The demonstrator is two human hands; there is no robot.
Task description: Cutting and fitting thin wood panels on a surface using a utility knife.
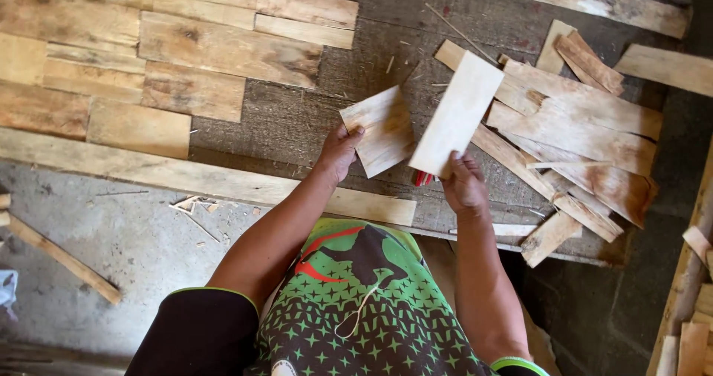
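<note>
My left hand (338,153) grips a short pale wooden board (380,129) by its lower left corner. My right hand (464,184) holds a longer, lighter wooden board (458,112) by its bottom end, tilted up to the right. The two boards are side by side above the dark work surface (297,123), their inner edges close together. A small red object (423,178) shows just under the right board, beside my right hand.
A pile of rough wood offcuts (579,131) lies to the right. Flat boards laid edge to edge (148,56) cover the upper left. A long plank (186,175) runs along the near edge. More wood strips (694,302) stand at the far right. Concrete floor (126,250) is below left.
</note>
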